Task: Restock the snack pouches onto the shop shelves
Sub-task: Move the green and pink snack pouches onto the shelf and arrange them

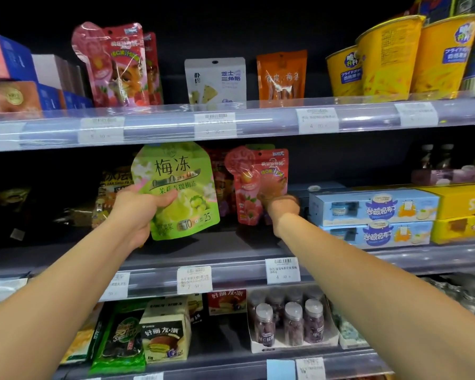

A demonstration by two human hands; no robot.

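While held upright at middle-shelf height: green pouch, clamped in left hand, thumb across its front, fingers behind. Printed large "梅冻", with three "0" marks below, then "10" and "25" near the bottom edge. Hangs just in front of the middle shelf, lower edge clear of the shelf floor.

Right of it: red pouch, strawberry artwork, cartoon animal face, small white logo at top right, writing too blurred to read. Stands on the middle shelf, right hand closed around its lower right side, fingers hidden behind the pack. More red packs directly behind, partly hidden.

Upper shelf, left to right: blue and pink boxes; matching red strawberry pouches; white pack reading "芝士三角酪"; orange pack, white characters unclear; yellow cups with blue labels bearing Japanese katakana. Price tags on the rail: "5.00", "5.00", "4.00".

Middle shelf, far right: pale blue cartons, stacked two high, blue characters; yellow box, letters "Sm" visible. Rail tags below: "7.50" and "4.00".

Lower shelf: cream box and red box, both marked "好丽友·派"; green bag; tray of small purple bottles with silver caps.
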